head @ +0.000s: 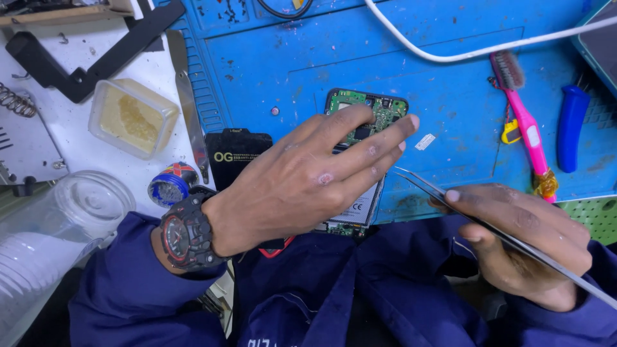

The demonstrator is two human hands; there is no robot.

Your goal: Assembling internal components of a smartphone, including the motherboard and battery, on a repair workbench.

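The left hand [308,173] lies open, flat on a circuit board [379,109] mid-counter; the right hand [520,241] grips tweezers [424,183] at the near edge.

A flat black package [239,156] with pale lettering lies near the middle, left of the opened phone, its near edge hidden by the left wrist. A white label [362,209] shows on the phone's battery, mostly covered by the hand. A small white sticker [425,142] lies on the blue mat to the right. At the far right edge, perhaps a dark screen [603,45].
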